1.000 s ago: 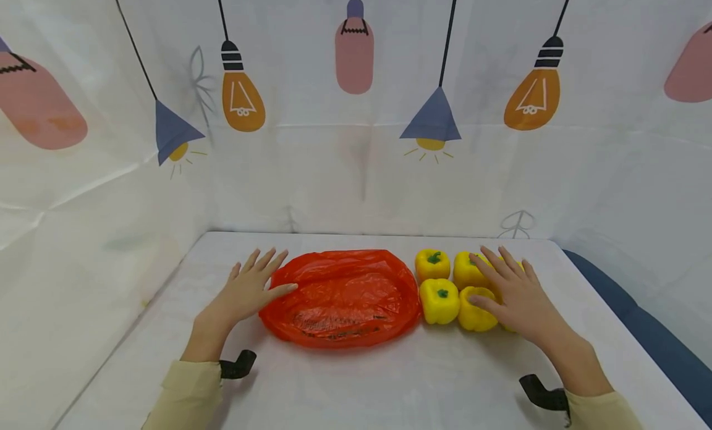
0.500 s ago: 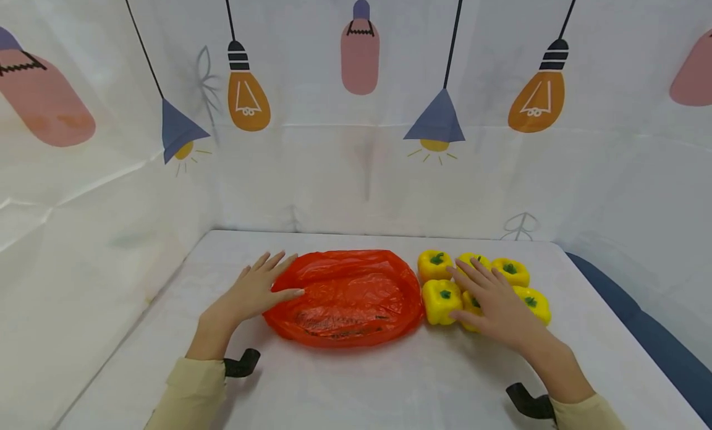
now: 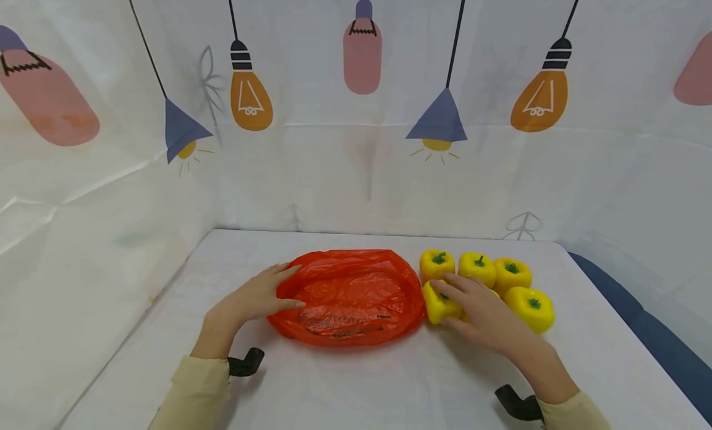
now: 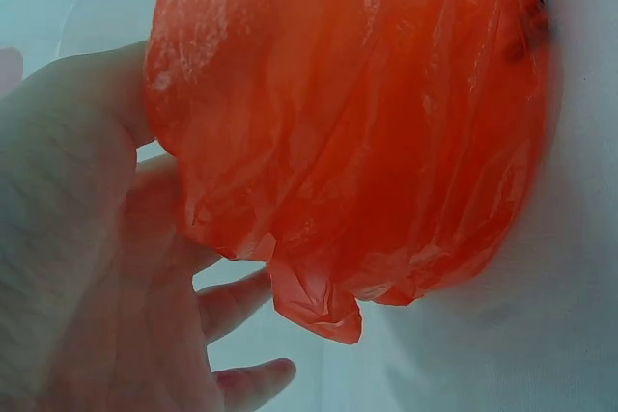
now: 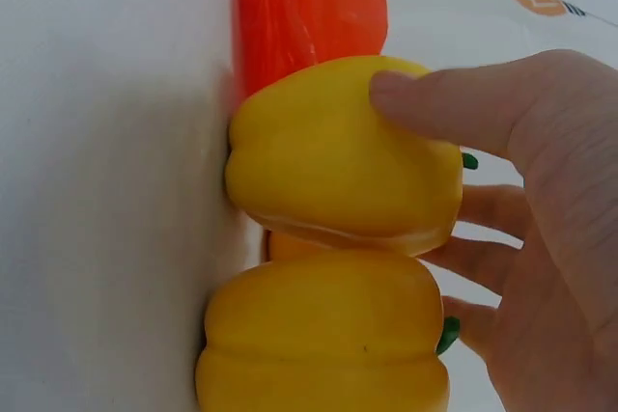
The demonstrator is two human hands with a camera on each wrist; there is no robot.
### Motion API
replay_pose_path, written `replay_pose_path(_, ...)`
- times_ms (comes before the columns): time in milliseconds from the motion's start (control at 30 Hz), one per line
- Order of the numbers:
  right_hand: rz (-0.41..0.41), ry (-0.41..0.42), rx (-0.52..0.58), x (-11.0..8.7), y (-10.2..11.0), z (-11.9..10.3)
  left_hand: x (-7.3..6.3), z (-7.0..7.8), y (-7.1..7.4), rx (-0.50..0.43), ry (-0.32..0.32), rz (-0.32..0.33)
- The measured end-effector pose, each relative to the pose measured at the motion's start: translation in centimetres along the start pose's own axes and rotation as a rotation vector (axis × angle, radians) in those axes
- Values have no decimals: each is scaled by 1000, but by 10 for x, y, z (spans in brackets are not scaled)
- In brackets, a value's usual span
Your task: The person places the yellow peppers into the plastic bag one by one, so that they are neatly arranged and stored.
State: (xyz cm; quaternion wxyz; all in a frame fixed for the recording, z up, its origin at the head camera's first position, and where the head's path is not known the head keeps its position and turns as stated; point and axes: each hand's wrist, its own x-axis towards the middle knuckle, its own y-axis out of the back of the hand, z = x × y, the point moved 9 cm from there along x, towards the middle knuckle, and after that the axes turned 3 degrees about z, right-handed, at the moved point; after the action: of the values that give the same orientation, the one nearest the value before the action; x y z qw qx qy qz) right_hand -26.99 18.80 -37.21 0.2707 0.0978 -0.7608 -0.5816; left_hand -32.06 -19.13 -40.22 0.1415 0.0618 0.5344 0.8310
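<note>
Toward the far edge of the white table (image 3: 389, 393): your crumpled red plastic bag (image 3: 350, 300) lies roughly midway between left and right edges, its rim raised around a shallow hollow.
Glossy yellow bell peppers (image 3: 477, 268): two close rows, green stems up, between the bag and the right edge; probably bunched there to sit within your right side's reach.
Left hand (image 3: 253, 300): at the bag's left side, fingers loosely spread, thumb overlapping the rim; perhaps you steady the plastic, though you cannot tell here how firmly it touches.
Right hand (image 3: 486, 312): your grip pinches the near-row pepper (image 3: 438, 306) beside the bag, thumb on its near side, fingers reaching past its top; some fingertips are hidden.
Pinched pepper's stance: leaning slightly, base low at the table; holding it across the body likely suits its rounded sides.
Beige sleeves (image 3: 191, 390): both your forearms angle inward from the near side, the right one reaching over a neighbouring pepper.
</note>
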Motion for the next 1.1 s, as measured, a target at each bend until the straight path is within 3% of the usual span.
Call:
replay_pose_path(400,-59,-58,25,3,0,-4,-3,6,-3,-60,13,-31)
replay_pose_path(800,-10,-75,82,15,21,-14,-6,13,7,-79,-2,-8)
replay_pose_path(1100,82,-30,124,28,43,-29,-10,16,9,-97,-1,-12)
